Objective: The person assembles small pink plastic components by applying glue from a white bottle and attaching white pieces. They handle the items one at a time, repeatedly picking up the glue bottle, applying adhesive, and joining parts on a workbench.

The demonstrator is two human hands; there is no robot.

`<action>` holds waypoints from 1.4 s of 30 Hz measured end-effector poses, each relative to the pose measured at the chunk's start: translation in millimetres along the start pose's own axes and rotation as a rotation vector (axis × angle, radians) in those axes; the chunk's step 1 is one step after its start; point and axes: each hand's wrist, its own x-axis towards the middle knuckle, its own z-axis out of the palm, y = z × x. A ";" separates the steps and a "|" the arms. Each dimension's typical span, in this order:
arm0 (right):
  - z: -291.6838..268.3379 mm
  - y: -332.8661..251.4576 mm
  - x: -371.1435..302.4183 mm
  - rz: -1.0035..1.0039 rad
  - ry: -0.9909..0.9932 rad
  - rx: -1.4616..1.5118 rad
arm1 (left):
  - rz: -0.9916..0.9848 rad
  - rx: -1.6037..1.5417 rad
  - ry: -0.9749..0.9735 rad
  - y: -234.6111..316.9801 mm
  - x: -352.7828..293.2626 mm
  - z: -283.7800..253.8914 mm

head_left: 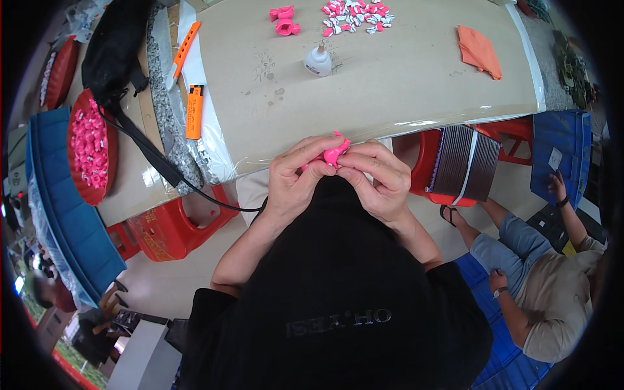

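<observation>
Between my two hands is a small glossy pink plastic figure piece (334, 155), held up at the near edge of the table. My left hand (296, 174) pinches its left side with thumb and forefinger. From the other side my right hand (380, 177) grips it with closed fingertips, which hide part of its shape. Farther back on the table stands a white squeeze bottle (317, 62) with a narrow tip. Beyond it lie two loose pink pieces (286, 27) and a pile of pink-and-white pieces (354, 15).
An orange cloth (480, 53) lies at the table's far right. On the left are an orange utility knife (184, 53), an orange box (194, 112), a black cable (146, 146) and a red bowl (112, 159) of pink pieces. Red stools (162, 229) flank me; a person (546, 286) sits at right.
</observation>
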 end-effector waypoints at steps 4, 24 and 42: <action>-4.5 -3.2 1.6 -0.010 0.024 -0.026 | -0.036 0.012 -0.004 3.2 3.7 3.6; -13.6 -0.7 -14.8 -0.065 0.198 0.093 | -0.117 -0.141 0.042 -18.3 3.6 14.0; -27.6 3.0 -27.5 -0.082 0.225 0.082 | -0.152 -0.102 0.039 -7.9 2.0 40.3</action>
